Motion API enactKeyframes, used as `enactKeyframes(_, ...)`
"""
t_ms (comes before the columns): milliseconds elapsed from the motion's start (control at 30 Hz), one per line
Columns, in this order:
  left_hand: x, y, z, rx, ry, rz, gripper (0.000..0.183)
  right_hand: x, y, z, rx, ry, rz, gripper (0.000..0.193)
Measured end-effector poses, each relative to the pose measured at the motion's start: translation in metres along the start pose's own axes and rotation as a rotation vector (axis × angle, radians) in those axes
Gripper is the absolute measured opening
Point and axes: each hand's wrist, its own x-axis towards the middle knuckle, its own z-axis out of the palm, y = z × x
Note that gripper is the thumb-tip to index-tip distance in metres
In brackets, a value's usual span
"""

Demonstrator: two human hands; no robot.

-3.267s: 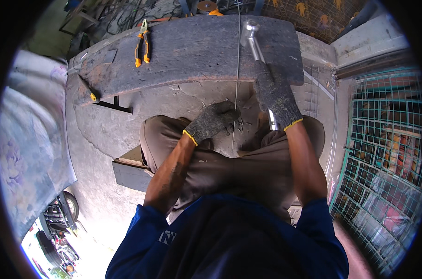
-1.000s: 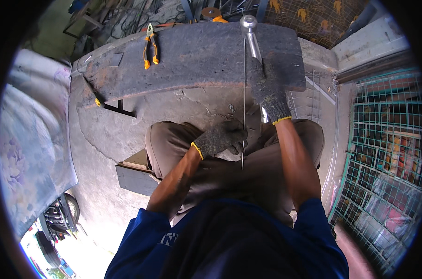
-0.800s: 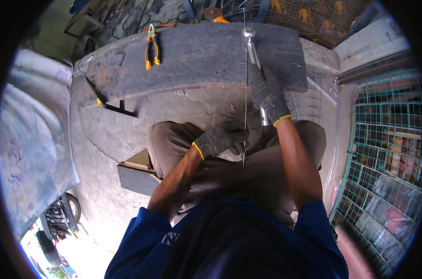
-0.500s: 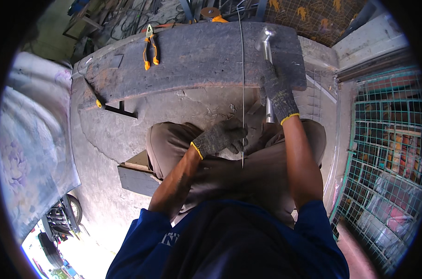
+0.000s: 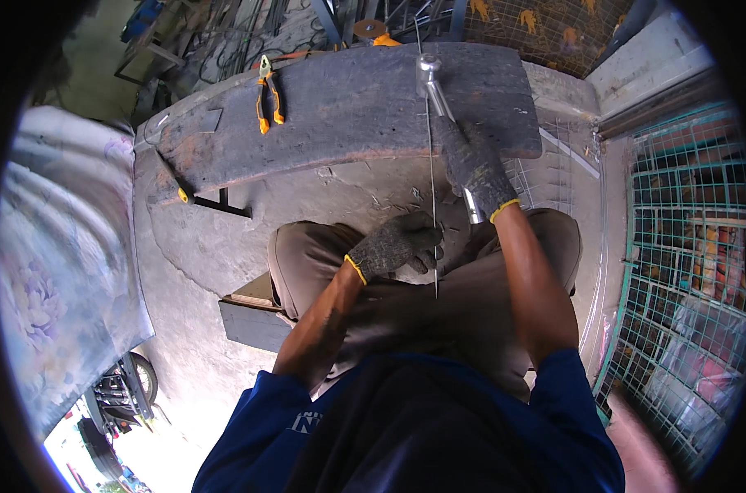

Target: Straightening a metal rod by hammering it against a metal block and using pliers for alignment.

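My left hand (image 5: 400, 246), in a dark knit glove with a yellow cuff, is closed round the near part of a thin metal rod (image 5: 433, 181). The rod runs from above my lap, across the dark wooden board (image 5: 340, 107) and past its far edge. My right hand (image 5: 474, 164), gloved alike, is wrapped round the handle of a metal hammer (image 5: 438, 97). The hammer's head lies over the rod near the board's far edge, covering a bit of it; whether the two touch I cannot tell. The handle's end sticks out below my right fist.
Pliers with orange and black handles (image 5: 269, 97) lie on the board. At its left end rests a tool with a yellow-and-black grip (image 5: 184, 195), near a small metal plate (image 5: 209, 121). An orange tool with a disc (image 5: 377, 34) sits beyond. Green wire mesh (image 5: 677, 271) stands at right.
My right hand has swung the hammer leftward, and its head has come from the board's right side to over the rod. My left hand keeps its hold on the rod.
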Motion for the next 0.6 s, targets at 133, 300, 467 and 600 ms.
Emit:
enactKeyframes(133, -0.005, 0.008, 0.002, 0.043, 0.082, -0.014, 0.03, -0.006, -0.007, 0.004, -0.135, 0.126, -0.117, 0.041)
enactKeyframes(300, -0.006, 0.011, 0.004, 0.0, 0.137, 0.107, 0.028, 0.003, 0.008, -0.017, -0.068, 0.131, 0.054, 0.045)
enactKeyframes(467, -0.003, -0.007, -0.008, -0.083, 0.152, 0.173, 0.023, -0.013, -0.036, -0.016, 0.303, 0.02, 0.338, 0.034)
enactKeyframes(600, 0.007, -0.01, -0.007, 0.038, 0.224, 0.219, 0.022, -0.007, -0.015, -0.014, 0.197, 0.064, 0.264, 0.035)
